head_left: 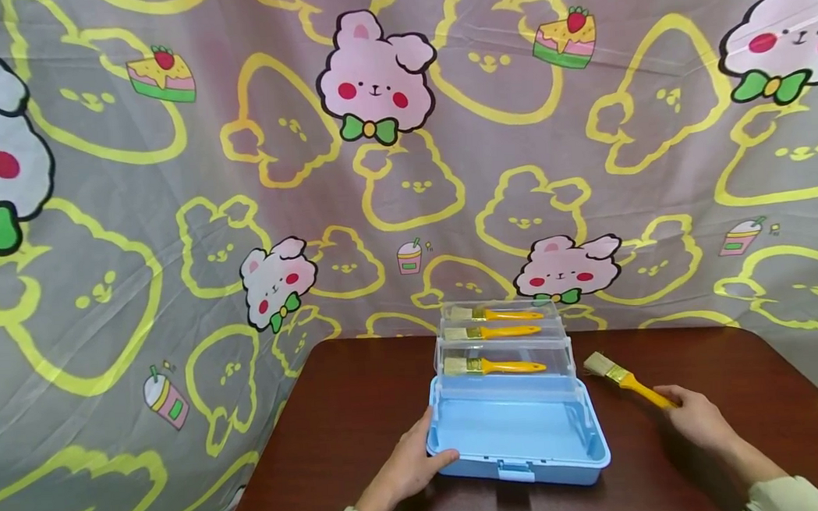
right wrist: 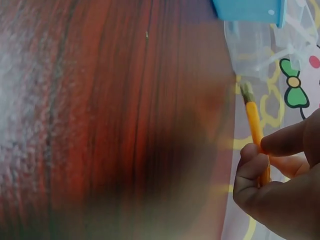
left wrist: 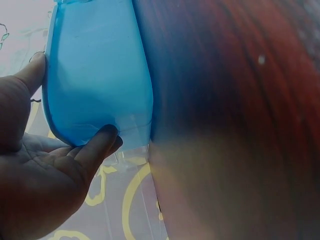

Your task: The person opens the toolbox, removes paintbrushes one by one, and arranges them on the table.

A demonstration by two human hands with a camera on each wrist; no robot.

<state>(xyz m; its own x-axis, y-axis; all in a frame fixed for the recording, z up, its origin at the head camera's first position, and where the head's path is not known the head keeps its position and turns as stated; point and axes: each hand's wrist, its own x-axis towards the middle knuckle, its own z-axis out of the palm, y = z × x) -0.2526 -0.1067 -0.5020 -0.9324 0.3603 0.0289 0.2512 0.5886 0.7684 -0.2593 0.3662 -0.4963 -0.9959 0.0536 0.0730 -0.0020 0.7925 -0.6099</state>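
A blue toolbox (head_left: 516, 468) stands on the table with its lid side up and its clear tiered trays (head_left: 558, 348) fanned out behind. My left hand (head_left: 406, 463) holds the toolbox's front left corner, thumb at the front rim and fingers along the left side; the left wrist view has the same hand (left wrist: 55, 170) against the blue wall (left wrist: 100, 65). To the right of the box, my right hand (head_left: 700, 421) pinches the yellow handle of a paintbrush (head_left: 635, 386), bristles pointing away to the left. In the right wrist view, thumb and fingers close round that paintbrush (right wrist: 254, 120).
Three more yellow-handled paintbrushes lie in the trays, one on each tier: a top brush (head_left: 504, 314), a middle brush (head_left: 501, 331) and a lower brush (head_left: 500, 365). A dark red-brown table (head_left: 348, 415) carries everything. Behind it hangs a cartoon-printed curtain (head_left: 390, 171).
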